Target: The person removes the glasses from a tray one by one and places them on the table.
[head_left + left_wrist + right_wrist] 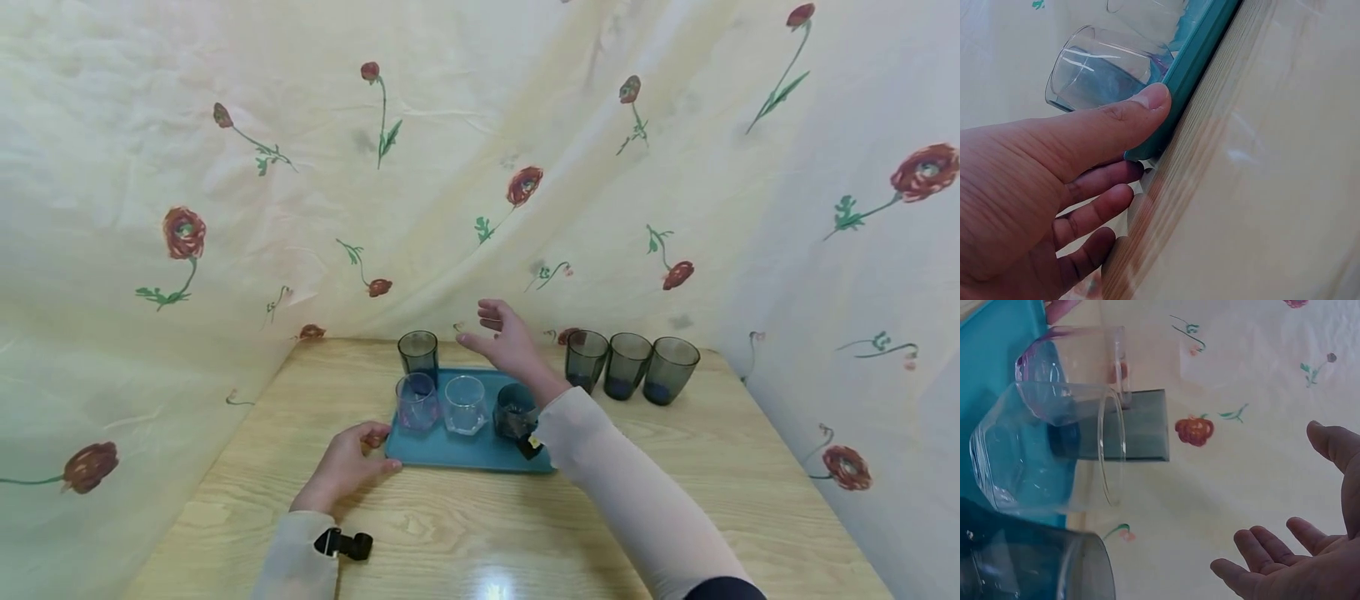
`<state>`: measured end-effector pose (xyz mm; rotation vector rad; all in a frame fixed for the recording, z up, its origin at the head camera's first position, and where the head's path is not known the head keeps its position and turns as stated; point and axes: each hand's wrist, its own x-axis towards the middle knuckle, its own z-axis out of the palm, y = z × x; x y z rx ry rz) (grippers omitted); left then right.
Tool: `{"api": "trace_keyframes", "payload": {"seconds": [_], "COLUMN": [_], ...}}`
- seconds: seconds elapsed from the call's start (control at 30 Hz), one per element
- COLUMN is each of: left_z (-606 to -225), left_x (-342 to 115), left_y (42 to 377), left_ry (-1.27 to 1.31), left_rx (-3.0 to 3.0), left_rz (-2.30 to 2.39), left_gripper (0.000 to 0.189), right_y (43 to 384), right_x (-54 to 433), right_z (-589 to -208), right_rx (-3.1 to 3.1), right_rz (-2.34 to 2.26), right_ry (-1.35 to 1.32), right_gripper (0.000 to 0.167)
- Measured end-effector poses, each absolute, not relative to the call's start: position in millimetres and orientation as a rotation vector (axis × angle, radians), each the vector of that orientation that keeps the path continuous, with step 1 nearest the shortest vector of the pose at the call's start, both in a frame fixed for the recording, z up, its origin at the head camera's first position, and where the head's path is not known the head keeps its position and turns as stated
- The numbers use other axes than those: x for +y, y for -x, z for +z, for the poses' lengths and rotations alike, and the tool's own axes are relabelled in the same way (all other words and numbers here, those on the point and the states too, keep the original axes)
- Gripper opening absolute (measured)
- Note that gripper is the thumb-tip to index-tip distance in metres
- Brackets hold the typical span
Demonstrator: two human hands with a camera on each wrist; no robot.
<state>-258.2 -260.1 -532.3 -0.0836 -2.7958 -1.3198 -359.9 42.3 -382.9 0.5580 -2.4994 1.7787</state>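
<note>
Toward the bench's far middle, the blue tray bears three short glasses; the left hand grips its near left corner, the right hand hovers open, empty. A one-sided tug or dipping sleeve could topple one.

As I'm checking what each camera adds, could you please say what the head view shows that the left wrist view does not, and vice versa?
Only the head view shows the right hand, the short dark glass and the three tall dark glasses. Only the left wrist view shows the left thumbnail clearly. Both show the left hand, blue tray and pink-tinted glass.
</note>
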Motion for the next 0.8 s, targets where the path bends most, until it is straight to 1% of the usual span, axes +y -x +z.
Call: {"api": "trace_keyframes", "payload": {"seconds": [0.13,0.43,0.8], "left_z": [-534,-533,-529], "left_x": [-262,-262,-263], "left_y": [260,261,261], "left_ry": [0.096,0.104,0.109], "left_rx": [-2.797,-2.794,-2.805], "left_rz": [-1.312,-1.320,-1.327], "left_gripper": [0.061,0.061,0.058], "right_y": [366,376,391], "right_x": [27,-6,-36], "right_z": [-388,-397,-408], "right_rx": [-2.540,-2.683,-2.885], "right_rz": [1.789,1.700,1.553], "right_ry": [-0.545,-0.490,-0.482], "right_gripper": [0.077,0.077,0.086]}}
